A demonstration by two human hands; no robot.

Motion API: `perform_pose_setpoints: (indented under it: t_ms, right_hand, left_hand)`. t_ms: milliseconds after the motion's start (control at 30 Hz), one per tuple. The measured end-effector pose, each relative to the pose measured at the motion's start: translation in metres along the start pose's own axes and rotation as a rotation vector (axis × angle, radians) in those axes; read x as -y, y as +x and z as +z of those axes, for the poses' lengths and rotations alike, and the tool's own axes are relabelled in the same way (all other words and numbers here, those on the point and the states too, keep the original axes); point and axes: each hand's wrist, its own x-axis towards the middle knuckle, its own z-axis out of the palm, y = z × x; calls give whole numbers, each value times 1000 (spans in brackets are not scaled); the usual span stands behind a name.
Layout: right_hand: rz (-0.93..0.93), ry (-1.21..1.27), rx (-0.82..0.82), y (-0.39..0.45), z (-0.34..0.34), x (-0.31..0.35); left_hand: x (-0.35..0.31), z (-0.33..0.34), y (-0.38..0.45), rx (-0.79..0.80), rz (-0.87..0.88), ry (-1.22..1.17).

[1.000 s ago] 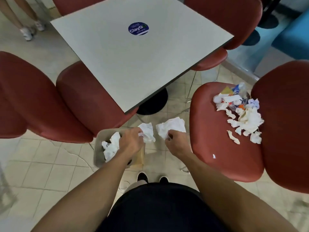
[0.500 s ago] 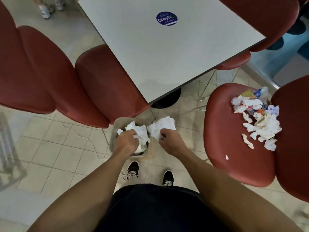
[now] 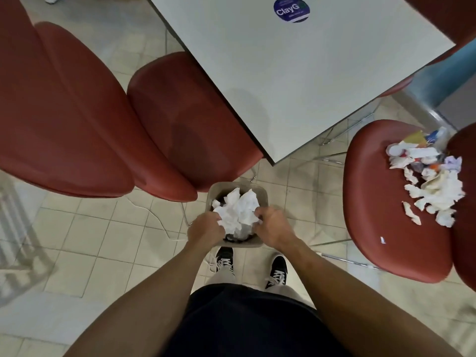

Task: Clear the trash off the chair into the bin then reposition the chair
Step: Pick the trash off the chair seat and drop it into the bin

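White paper in hand: a crumpled white tissue wad (image 3: 238, 211) sits over the mouth of the small beige square bin (image 3: 263, 199), on the tiled floor just ahead of the person's black shoes.
Left hand: left hand (image 3: 206, 229) has its fingers curled onto the wad's left edge, pressing it down into the bin.
Right hand: right hand (image 3: 273, 229) pinches the wad's right edge, fingers curled in.
Remaining trash: the heap of torn white napkins and coloured wrappers (image 3: 430, 176) lies on the red padded chair seat (image 3: 386, 202), well apart from the bin, off to the person's right.
Heap's long axis: runs along the seat beside the backrest, away from the person.
Nearer hand: the right one, by my reckoning; it need only swing right.
Beyond: grey square table (image 3: 296, 73) stands above the bin, another red chair (image 3: 180, 119) to the left.
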Motion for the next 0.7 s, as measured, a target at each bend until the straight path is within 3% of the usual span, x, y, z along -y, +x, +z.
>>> perform_pose_setpoints:
  t_ms: [233,367,700]
  right_hand:
    - [38,48,-12,9,6,5]
    - [34,8,26,6,4,-2]
    - [200,94,-71,-10,-26,-35]
  left_hand:
    - [10,11,17,216,6,-71]
    - [5,6,23,212,33,-28]
    - [-45,-5,22,223,195,72]
